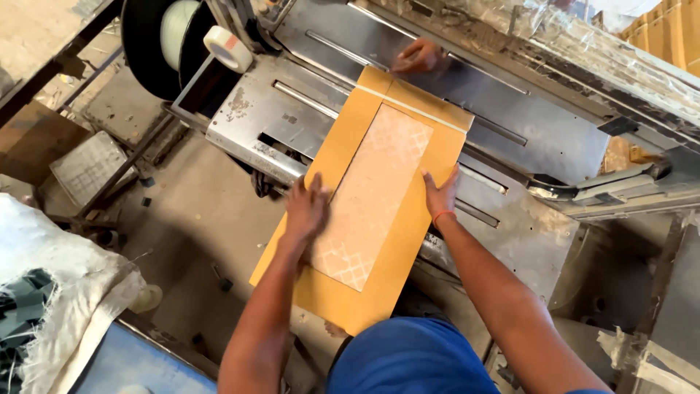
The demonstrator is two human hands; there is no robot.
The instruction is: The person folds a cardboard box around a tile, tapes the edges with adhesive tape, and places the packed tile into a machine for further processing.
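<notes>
A grey steel strapping machine [467,124] fills the upper half of the view, its flat top slotted with long narrow grooves and serving as the desk for the work. To its left, a large black reel [149,44] wound with pale strap stands on edge, and a small roll of tape [227,48] sits just beside it on the machine's corner. Below and left lies the dusty concrete floor [197,219], with a white woven sack [51,292] heaped at the lower left edge. A flat yellow-brown cardboard pack [408,226] lies tilted across the near edge of the machine top, its lower end overhanging toward the person; a paler panel with a faint diamond pattern [372,197] shows in its middle, and a thin light strap crosses its far end. The person's left hand [306,208] lies flat on the pack's left side, fingers spread, pressing rather than pinching. The right hand [441,195] rests against the pack's right edge, fingers open and pointing away, with a red band around the wrist. At the far corner of the pack, another person's hand [419,57] touches the cardboard from across the machine. At the bottom, the person's blue clothing [408,361] is partly in view between the two forearms.
</notes>
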